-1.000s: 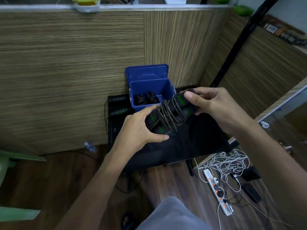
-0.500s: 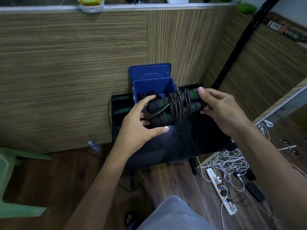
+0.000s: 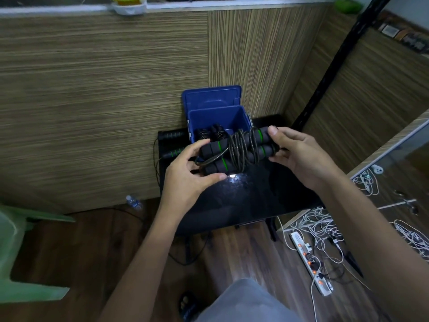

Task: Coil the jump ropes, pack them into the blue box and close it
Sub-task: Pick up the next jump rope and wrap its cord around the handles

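From the head view: both hands carry the coiled jump rope (image 3: 236,151) level, just in front of the blue box (image 3: 217,117), likely so the bundle drops in flat. The left hand (image 3: 192,168) has its grip curled round one end of the handles; the right hand (image 3: 292,154) pinches the other. The box stands open at the worktop (image 3: 267,201) back edge, lid up. Coils already inside are half hidden. A loose rope (image 3: 173,152) lies at the left edge.
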